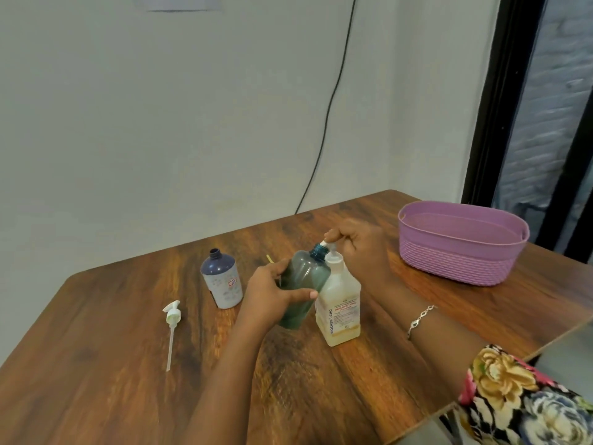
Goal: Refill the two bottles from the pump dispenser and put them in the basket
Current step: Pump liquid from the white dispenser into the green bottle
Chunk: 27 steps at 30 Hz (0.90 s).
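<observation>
Green bottle (305, 274) tilted in left hand (269, 293) grip, touching pump dispenser (340, 300).

basket (462, 252) right of pump dispenser (339, 303), loose pump (171, 319) far left

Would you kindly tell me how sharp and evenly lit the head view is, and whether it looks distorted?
Head view: soft even light, no harsh glare; wide-angle distortion bows the door frame; the label on the pump dispenser reads; print on the navy bottle blurs.
</observation>
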Each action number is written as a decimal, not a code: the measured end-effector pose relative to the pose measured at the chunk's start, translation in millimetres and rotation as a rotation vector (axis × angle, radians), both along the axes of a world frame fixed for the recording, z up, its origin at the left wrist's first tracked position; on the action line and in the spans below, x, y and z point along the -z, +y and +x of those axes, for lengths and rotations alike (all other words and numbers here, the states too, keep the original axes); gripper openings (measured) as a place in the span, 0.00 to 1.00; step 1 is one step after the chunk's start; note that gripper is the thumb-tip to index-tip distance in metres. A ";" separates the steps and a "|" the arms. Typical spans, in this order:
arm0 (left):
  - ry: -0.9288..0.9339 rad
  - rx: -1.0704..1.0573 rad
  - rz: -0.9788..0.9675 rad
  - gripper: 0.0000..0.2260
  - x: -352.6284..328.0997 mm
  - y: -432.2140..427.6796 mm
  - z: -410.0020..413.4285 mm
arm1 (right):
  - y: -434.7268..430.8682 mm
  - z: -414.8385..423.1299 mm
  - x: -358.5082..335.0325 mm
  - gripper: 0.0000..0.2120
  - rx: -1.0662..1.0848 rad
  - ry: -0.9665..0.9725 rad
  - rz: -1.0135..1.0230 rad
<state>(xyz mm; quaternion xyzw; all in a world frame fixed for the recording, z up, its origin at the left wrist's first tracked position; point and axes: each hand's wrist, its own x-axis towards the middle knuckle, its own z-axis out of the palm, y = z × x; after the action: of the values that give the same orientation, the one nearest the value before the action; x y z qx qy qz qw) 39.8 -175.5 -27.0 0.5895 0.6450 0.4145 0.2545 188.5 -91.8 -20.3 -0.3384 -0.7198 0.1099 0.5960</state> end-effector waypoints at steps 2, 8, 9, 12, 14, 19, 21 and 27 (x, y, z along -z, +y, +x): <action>0.001 -0.010 -0.010 0.37 -1.8 0.9 -0.5 | 0.8 -3.6 -9.1 0.12 0.024 -0.047 -0.040; 0.045 -0.011 -0.049 0.38 4.4 -0.9 -0.9 | -1.9 -4.2 19.4 0.11 0.031 0.037 0.074; 0.048 -0.016 -0.056 0.38 5.7 -1.3 -0.4 | -0.6 -4.0 21.0 0.10 0.034 0.038 0.064; 0.058 -0.021 -0.059 0.37 4.7 -3.5 -0.6 | -3.4 -6.9 20.8 0.11 0.026 0.056 0.037; 0.061 -0.021 -0.047 0.37 1.7 -4.9 0.0 | -5.5 -4.9 9.1 0.14 -0.010 0.035 0.019; 0.086 -0.032 -0.042 0.37 -5.8 -5.5 -4.6 | 3.5 -1.7 -14.2 0.11 0.034 -0.124 -0.014; 0.092 -0.017 -0.050 0.37 -3.8 -6.2 -5.4 | -1.4 -3.6 2.3 0.09 0.057 -0.073 0.054; 0.048 -0.045 -0.039 0.38 0.9 -3.9 3.8 | -0.2 -3.4 19.9 0.11 0.056 -0.051 0.103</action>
<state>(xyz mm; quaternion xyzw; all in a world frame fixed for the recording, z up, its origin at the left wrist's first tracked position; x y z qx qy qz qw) 43.6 -179.4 -28.0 0.5795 0.6719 0.3931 0.2413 185.1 -92.0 -40.2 -0.3298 -0.7297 0.0475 0.5971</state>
